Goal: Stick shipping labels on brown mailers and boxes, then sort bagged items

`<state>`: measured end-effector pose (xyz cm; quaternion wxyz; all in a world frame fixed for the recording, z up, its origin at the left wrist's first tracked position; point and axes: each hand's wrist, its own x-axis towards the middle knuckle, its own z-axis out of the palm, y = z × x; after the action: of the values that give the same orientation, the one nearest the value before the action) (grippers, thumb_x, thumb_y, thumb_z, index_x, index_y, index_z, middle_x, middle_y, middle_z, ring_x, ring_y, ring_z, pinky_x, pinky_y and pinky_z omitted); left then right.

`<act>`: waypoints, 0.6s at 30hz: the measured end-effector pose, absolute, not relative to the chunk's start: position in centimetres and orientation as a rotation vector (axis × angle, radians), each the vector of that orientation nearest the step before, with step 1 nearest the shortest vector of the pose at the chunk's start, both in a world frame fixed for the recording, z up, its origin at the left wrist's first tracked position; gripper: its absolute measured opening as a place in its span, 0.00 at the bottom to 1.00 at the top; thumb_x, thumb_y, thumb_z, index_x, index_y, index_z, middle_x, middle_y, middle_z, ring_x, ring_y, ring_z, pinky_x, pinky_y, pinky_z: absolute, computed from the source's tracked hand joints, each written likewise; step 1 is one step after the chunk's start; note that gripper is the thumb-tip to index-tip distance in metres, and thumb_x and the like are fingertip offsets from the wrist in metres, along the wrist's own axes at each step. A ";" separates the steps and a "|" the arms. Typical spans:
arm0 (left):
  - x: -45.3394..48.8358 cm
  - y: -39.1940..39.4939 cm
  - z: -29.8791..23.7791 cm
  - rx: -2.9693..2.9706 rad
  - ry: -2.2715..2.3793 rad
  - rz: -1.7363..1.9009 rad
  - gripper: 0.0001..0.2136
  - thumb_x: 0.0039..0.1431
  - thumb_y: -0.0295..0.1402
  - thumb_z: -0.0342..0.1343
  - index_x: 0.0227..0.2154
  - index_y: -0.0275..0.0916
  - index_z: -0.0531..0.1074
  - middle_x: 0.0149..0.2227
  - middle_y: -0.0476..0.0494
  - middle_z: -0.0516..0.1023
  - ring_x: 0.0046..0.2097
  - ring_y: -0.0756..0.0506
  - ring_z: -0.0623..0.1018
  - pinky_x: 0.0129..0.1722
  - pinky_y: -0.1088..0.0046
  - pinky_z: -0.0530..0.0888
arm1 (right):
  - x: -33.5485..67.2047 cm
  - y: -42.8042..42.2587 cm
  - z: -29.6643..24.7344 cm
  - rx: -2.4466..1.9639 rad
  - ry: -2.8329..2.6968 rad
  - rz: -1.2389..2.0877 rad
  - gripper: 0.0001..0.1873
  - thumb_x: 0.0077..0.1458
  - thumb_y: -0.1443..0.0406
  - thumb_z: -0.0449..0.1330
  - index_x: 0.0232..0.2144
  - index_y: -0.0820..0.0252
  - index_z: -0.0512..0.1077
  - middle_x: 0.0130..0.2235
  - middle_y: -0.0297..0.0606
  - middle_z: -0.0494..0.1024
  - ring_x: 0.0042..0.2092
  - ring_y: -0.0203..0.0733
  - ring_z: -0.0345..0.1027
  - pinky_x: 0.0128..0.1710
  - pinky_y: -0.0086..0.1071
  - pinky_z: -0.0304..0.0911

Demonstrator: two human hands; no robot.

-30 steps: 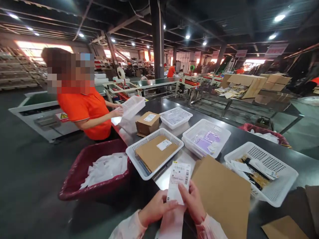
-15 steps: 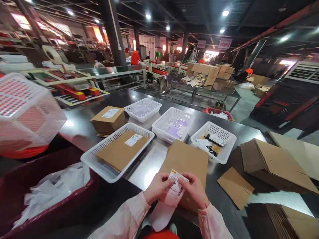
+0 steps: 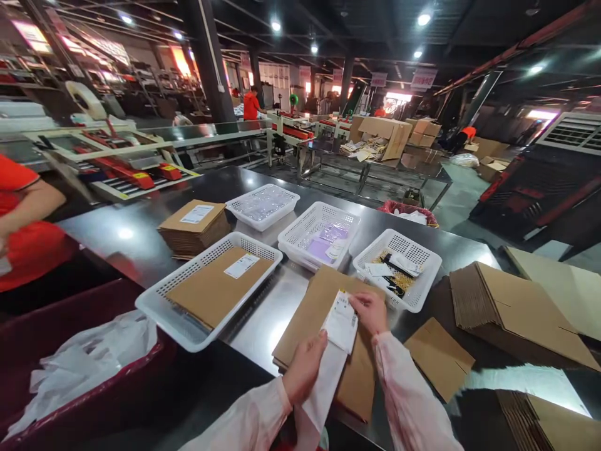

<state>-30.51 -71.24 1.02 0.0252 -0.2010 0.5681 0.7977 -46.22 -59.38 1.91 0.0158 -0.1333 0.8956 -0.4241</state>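
Observation:
Over a stack of flat brown cardboard mailers (image 3: 300, 322), a white printed shipping label (image 3: 342, 318) lies slanted, held by both hands. My right hand (image 3: 370, 312) pinches its upper right corner between thumb and fingers. Lower down, my left hand (image 3: 306, 364) is closed on the left edge, with the thumb on top. A long white paper strip (image 3: 323, 385) hangs from the label toward my body. Whether the label touches the cardboard I cannot tell. Just beyond the stack, a white basket (image 3: 434, 272) holds white tags and black items.
More white baskets (image 3: 145, 304) stand on the metal table (image 3: 253, 326), with mailers or purple packets inside. Folded cardboard (image 3: 530, 307) is piled on the right. At left are a dark red bin (image 3: 94, 401) of white scraps and a co-worker's arm (image 3: 35, 203).
Both hands have moved forward with the label, over the mailer stack. My right hand has shifted to its upper corner. On the left, the basket near the co-worker has gone from view.

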 end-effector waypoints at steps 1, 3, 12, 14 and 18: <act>-30.4 -71.1 1.0 -0.631 1.764 2.458 0.35 0.47 0.65 0.49 0.33 0.32 0.75 0.32 0.36 0.79 0.36 0.40 0.77 0.34 0.67 0.71 | -48.0 -59.7 1.7 -0.376 2.829 -1.269 0.15 0.48 0.56 0.61 0.30 0.60 0.80 0.45 0.46 0.77 0.45 0.49 0.71 0.47 0.41 0.65; -29.5 -71.1 0.7 -0.708 1.811 2.415 0.33 0.46 0.64 0.52 0.33 0.34 0.75 0.33 0.37 0.79 0.38 0.39 0.77 0.36 0.66 0.72 | -50.6 -60.3 1.1 -0.311 2.891 -1.160 0.15 0.49 0.57 0.61 0.32 0.61 0.80 0.48 0.47 0.75 0.48 0.51 0.69 0.50 0.43 0.62; -21.2 -77.2 1.5 -0.755 2.206 1.745 0.28 0.56 0.59 0.43 0.14 0.42 0.66 0.19 0.48 0.69 0.25 0.45 0.69 0.27 0.69 0.64 | -50.2 -63.6 -1.0 -0.637 3.048 -0.291 0.41 0.59 0.49 0.52 0.65 0.70 0.51 0.68 0.56 0.44 0.69 0.60 0.31 0.62 0.62 0.31; -21.8 -78.3 2.1 -0.843 2.490 1.564 0.26 0.62 0.52 0.38 0.22 0.41 0.73 0.26 0.44 0.76 0.33 0.41 0.75 0.34 0.68 0.68 | -47.8 -64.2 -1.1 -0.903 2.903 -0.142 0.40 0.62 0.49 0.47 0.66 0.72 0.49 0.69 0.55 0.42 0.70 0.57 0.29 0.63 0.61 0.24; -25.5 -78.4 2.4 -0.892 2.807 0.938 0.22 0.65 0.38 0.41 0.56 0.33 0.66 0.49 0.33 0.75 0.48 0.37 0.77 0.46 0.64 0.69 | -40.8 -61.6 -1.7 -1.409 2.586 -0.295 0.43 0.59 0.45 0.47 0.66 0.70 0.51 0.68 0.53 0.44 0.70 0.56 0.32 0.66 0.57 0.25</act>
<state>-25.49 -78.44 2.44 0.0251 -0.2884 0.9078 0.3035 -40.82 -61.59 -1.75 0.0910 -0.4742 0.8701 -0.0992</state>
